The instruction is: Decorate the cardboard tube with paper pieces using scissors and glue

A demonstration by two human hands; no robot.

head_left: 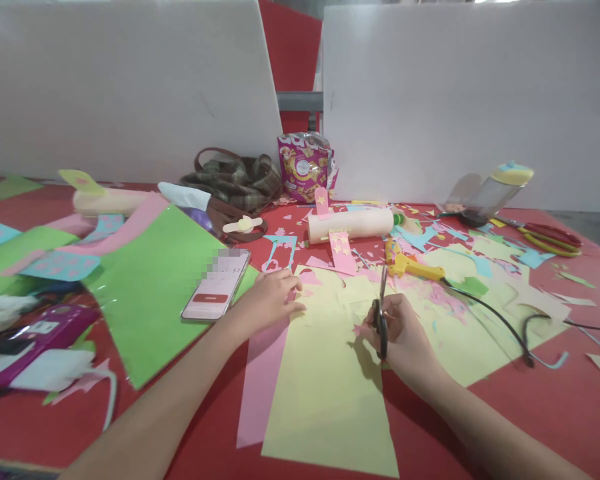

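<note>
My right hand (403,330) is closed around a pair of dark-handled scissors (381,313), whose blades point away from me above a pale yellow sheet (335,400). A small pink paper piece (359,329) shows by its fingertips. My left hand (275,300) rests at the left edge of the yellow sheet, fingers apart and nothing in them. Under the yellow sheet's left side lies a pink sheet (260,390). A phone (215,287) lies just left of my left hand on green paper (150,300). Beyond the hands is a paper-covered tube (360,225) with pink tabs.
A yellow glue gun (417,268) with its black cable lies right of the tube among paper scraps. Farther right are red-and-yellow-handled scissors (553,240) and a clear container (500,193). A snack bag (305,167) and plaid cloth bag (235,180) stand behind.
</note>
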